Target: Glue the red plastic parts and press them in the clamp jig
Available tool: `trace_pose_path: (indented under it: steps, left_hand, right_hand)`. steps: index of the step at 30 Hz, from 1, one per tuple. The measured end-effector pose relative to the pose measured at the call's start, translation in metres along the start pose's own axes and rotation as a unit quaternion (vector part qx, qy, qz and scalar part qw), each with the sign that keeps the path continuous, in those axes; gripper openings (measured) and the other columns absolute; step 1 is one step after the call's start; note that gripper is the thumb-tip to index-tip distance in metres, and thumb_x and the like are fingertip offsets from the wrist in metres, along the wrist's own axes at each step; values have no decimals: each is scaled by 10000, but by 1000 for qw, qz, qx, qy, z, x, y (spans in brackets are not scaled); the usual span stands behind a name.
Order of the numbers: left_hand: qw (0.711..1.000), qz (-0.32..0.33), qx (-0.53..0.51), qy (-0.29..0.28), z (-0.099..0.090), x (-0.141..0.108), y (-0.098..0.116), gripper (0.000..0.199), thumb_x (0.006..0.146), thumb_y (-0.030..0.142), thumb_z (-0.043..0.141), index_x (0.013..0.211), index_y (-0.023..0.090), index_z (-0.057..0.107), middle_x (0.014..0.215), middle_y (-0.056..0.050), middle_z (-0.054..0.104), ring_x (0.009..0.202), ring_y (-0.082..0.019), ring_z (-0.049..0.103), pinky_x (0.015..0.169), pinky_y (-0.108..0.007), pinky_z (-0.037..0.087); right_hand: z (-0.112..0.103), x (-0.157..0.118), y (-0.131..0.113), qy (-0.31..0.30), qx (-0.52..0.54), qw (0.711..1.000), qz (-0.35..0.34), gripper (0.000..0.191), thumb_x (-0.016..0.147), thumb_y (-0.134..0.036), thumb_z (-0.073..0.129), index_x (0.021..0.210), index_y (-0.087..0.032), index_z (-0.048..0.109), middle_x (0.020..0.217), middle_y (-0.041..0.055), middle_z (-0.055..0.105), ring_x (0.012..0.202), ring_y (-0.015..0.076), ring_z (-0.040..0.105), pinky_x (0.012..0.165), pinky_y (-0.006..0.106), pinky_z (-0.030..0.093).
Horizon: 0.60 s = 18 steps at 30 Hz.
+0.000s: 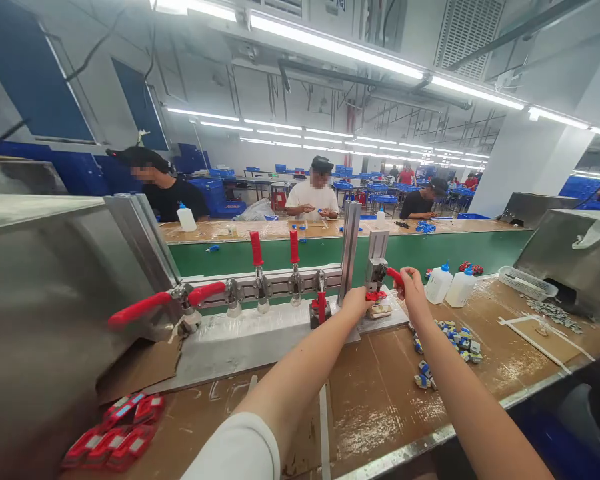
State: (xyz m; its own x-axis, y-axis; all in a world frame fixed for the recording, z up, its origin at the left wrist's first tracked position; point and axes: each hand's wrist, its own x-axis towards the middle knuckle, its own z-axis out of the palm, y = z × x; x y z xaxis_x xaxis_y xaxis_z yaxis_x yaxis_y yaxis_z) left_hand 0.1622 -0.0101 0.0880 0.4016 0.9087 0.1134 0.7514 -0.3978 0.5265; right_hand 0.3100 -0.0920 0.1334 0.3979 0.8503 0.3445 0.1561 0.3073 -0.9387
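My right hand [412, 291] is closed round the red handle [395, 277] of a small upright toggle clamp [377, 272]. Beneath the clamp's plunger lies a red plastic part [377, 296]. The fingers of my left hand [358, 303] pinch this part at its left side, though the fingertips are partly hidden. A pale block [380, 311] sits just in front of it on the metal base. Left of my left hand, another red-handled clamp [322, 308] stands over a dark block on the long metal fixture [260, 327].
Several red-handled clamps [260, 270] line the fixture. Red cases [115, 433] lie at front left. Small blue-and-white parts [460, 340] lie right, near squeeze bottles [450, 285] and a white basket [527, 283]. Beyond the green belt [260, 257], co-workers sit at a bench.
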Motion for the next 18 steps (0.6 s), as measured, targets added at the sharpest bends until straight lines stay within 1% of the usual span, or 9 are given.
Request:
trace_pose_path:
  steps: [2,4,7,9,11,15,18]
  left_hand:
    - [1000,9,-21,5,9,7,5,308,838,364,769,1086,185,733,1106,-141,772,1079,-306,710,888,-343,514]
    - [999,16,-45,9,18,14,8,344,862,391,750,1148,203,719,1140,-120,768,1092,-286,705,889,-330,511]
    - [996,25,-81,11,29,20,7,384,865,364,757,1217,223,697,1171,-92,765,1090,-250,702,887,-304,508]
    - [994,24,-101,15,34,22,3,397,863,333,765,1235,219,686,1174,-85,765,1080,-231,701,892,-294,506]
    - [993,18,-117,20,38,24,-1,373,875,315,754,1224,201,685,1157,-86,768,1059,-221,703,896,-294,509]
    - [990,21,-140,24,43,26,-8,353,873,319,761,1198,200,692,1164,-75,766,1061,-213,696,917,-300,510]
    - [988,29,-149,22,44,28,-11,372,860,318,776,1206,209,693,1178,-69,760,1069,-210,691,931,-300,510]
  right_hand:
    - [-3,4,-20,-19,35,999,-6,500,886,-683,517,1121,-243,554,741,-5,617,585,156,476,487,255,315]
    - [-4,9,-35,-38,29,999,0,513,873,-687,521,1067,-224,629,725,7,600,586,158,465,474,257,304]
    - [-3,8,-38,-45,3,999,19,503,839,-673,548,1024,-220,662,722,9,583,588,164,474,462,262,318]
    - [-3,2,-30,-53,-4,998,33,483,823,-646,574,1048,-226,649,718,1,572,585,166,483,459,264,336]
    - [-4,-6,-14,-58,-2,998,39,481,811,-614,596,1100,-231,617,694,-19,547,566,162,478,455,261,341]
    - [-5,-15,21,-60,8,998,35,579,795,-545,614,1269,-229,509,654,-68,481,536,150,451,453,248,348]
    - [-4,-15,37,-69,1,997,37,584,811,-540,584,1289,-215,495,665,-72,465,538,148,444,464,256,362]
